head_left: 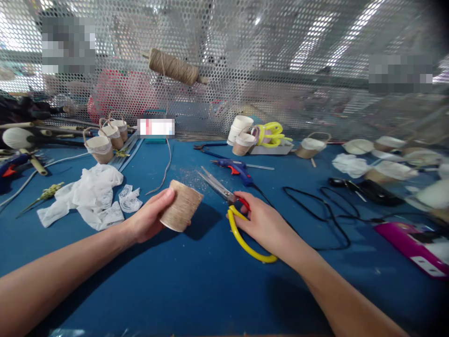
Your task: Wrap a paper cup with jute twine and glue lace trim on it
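Observation:
My left hand (150, 213) is closed around a twine-wrapped cup (182, 206), tilted above the blue table. In my right hand (261, 220) is a pair of scissors (217, 185) with yellow and red handles; the blades are slightly apart and point away to the left. Between the two hands there is a gap, and small pale specks lie on the table beyond. A blue glue gun (236, 168) rests just past the scissors. From a twine spool (173, 67) on the mesh, a loose strand hangs down behind the cup.
White lace (89, 196) lies in a heap on the left, near several small handled baskets (101, 149). At the back stand white cups (240, 127), a yellow coil (273, 135) and pliers (210, 148). A black cable (343, 229) and a magenta power strip (410, 248) occupy the right.

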### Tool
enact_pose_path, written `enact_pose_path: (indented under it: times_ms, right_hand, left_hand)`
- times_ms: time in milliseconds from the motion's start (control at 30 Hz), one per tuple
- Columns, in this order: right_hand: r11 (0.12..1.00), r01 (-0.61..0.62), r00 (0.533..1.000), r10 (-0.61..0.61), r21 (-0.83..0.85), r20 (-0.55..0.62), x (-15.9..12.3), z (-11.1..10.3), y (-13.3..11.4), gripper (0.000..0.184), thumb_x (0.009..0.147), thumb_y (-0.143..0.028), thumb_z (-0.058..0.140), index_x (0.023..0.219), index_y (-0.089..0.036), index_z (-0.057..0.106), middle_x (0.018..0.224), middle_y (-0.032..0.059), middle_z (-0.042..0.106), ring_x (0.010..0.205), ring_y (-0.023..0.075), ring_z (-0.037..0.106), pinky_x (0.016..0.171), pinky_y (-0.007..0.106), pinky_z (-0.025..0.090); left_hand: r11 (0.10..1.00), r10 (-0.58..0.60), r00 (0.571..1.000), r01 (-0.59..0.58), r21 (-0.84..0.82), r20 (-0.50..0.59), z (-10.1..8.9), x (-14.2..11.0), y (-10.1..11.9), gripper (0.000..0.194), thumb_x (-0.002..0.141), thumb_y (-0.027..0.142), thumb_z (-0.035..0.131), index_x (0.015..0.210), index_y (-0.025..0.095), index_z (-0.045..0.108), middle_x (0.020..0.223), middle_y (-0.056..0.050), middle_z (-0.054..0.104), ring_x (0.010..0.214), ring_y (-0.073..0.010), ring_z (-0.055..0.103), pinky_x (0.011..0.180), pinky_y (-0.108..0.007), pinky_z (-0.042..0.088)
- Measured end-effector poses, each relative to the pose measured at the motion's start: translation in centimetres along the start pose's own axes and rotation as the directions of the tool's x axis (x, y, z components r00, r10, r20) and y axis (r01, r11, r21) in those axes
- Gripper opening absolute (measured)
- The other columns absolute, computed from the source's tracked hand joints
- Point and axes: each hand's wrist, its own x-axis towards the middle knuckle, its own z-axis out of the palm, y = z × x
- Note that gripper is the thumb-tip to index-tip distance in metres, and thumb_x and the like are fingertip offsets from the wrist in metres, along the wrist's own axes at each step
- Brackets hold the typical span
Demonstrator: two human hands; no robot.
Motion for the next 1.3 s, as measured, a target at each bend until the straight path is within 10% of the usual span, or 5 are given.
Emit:
enact_pose_path:
  times_ms: [267, 467, 833, 1100, 1300]
  right_hand:
    - [0.947, 0.141, 0.988, -0.152, -0.289, -0.018, -0.7, -1.0, -0.7, 0.043, 0.08, -0.027, 0.058, 0.12, -0.012, 0.057, 0.105, 0.0185, 0.062, 0.101, 0.0346, 0.058, 0.081, 0.045, 0.047]
    - [0.834, 0.374, 0.923, -0.378, 0.406, -0.073, -2.2, -2.3, -3.3, 0.018, 0.083, -0.034, 0.057, 0.089, -0.018, 0.061, 0.085, 0.0035, 0.067, 0.074, 0.0144, 0.063, 0.066, 0.025, 0.05]
    - [0.714, 0.522, 0.844, -0.512, 0.467, -0.161, -2.8, -2.1, -4.4, 0.014, 0.086, -0.024, 0.049, 0.072, -0.019, 0.052, 0.068, -0.0012, 0.054, 0.062, 0.0101, 0.049, 0.059, 0.023, 0.042]
    - [0.815, 0.291, 0.948, -0.173, 0.502, -0.267, -0.4, -2.0, -0.8, 0.02, 0.084, -0.033, 0.047, 0.071, -0.019, 0.048, 0.063, -0.0012, 0.054, 0.053, 0.0101, 0.047, 0.054, 0.024, 0.041]
    - [0.893, 0.148, 0.941, 0.005, 0.424, -0.339, 0.8, -3.5, 0.7, 0.016, 0.082, -0.03, 0.047, 0.071, -0.018, 0.051, 0.064, 0.0011, 0.058, 0.056, 0.012, 0.052, 0.056, 0.026, 0.043]
  left_hand:
    - [0.919, 0.183, 0.983, -0.182, 0.349, 0.03, -0.2, -0.5, -0.4, 0.068, 0.057, 0.042, 0.08, 0.113, 0.015, 0.052, 0.11, -0.012, 0.063, 0.101, -0.0287, 0.057, 0.086, -0.038, 0.045]
    - [0.974, 0.112, 0.985, -0.135, 0.184, 0.128, 0.1, -0.6, -0.9, 0.07, 0.06, 0.044, 0.078, 0.116, 0.013, 0.05, 0.112, -0.015, 0.062, 0.103, -0.0301, 0.058, 0.086, -0.039, 0.044]
    - [0.978, 0.047, 0.985, -0.08, 0.191, 0.169, 0.5, -1.0, -0.9, 0.061, 0.063, 0.041, 0.077, 0.113, 0.014, 0.054, 0.109, -0.012, 0.063, 0.1, -0.0283, 0.059, 0.086, -0.039, 0.044]
    - [0.939, 0.163, 0.984, -0.134, 0.317, -0.068, 0.3, -0.5, -0.5, 0.061, 0.063, 0.041, 0.075, 0.111, 0.014, 0.049, 0.108, -0.012, 0.061, 0.1, -0.0261, 0.056, 0.089, -0.038, 0.043]
    - [0.762, 0.299, 0.954, -0.244, 0.6, 0.01, -0.4, -0.2, -0.6, 0.064, 0.063, 0.033, 0.075, 0.115, 0.018, 0.04, 0.117, -0.01, 0.056, 0.111, -0.0259, 0.053, 0.098, -0.04, 0.038]
